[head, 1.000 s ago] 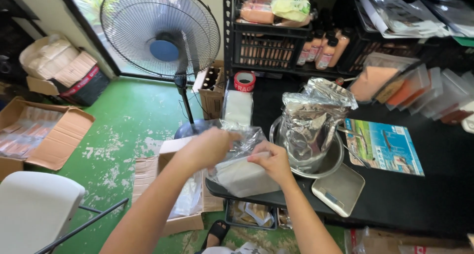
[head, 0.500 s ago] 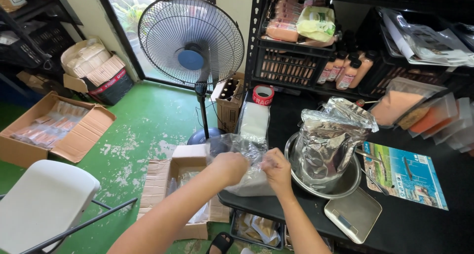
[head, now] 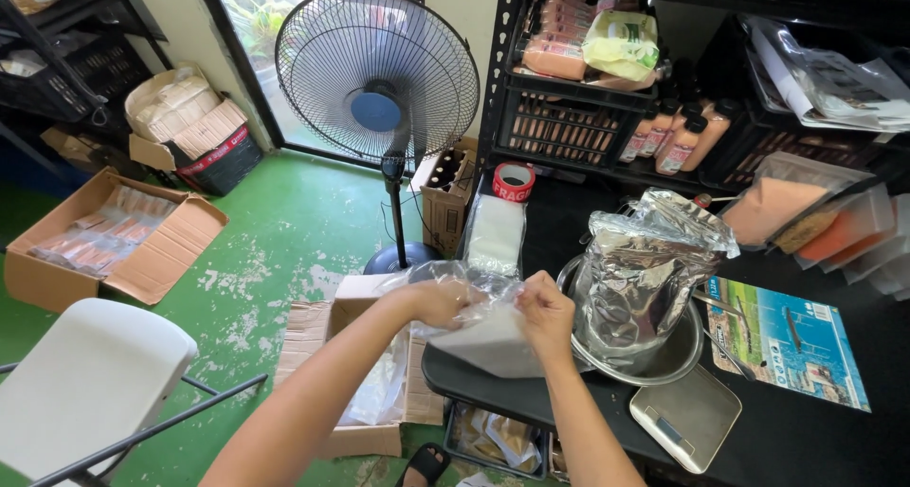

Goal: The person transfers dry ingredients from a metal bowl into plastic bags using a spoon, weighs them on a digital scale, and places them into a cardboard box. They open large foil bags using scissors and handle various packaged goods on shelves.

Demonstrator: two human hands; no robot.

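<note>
Both my hands grip one clear plastic pouch [head: 485, 340] with pale contents at the near edge of the black table [head: 815, 430]. My left hand [head: 438, 302] pinches the crinkled top of the pouch on the left. My right hand [head: 547, 313] holds the top on the right side. Just right of my right hand a large silver foil bag [head: 645, 279] stands open in a metal bowl [head: 678, 359].
A small grey scale [head: 685, 417] and a blue printed sheet [head: 791, 354] lie on the table. A standing fan [head: 379, 80], a white chair [head: 85, 378] and open cardboard boxes [head: 114, 236] sit on the green floor. Black shelves [head: 569, 117] hold bottles and packets.
The camera view has tilted upward, showing more of the shelves and fan. My hands stay on the pouch top, having shifted slightly along it.
</note>
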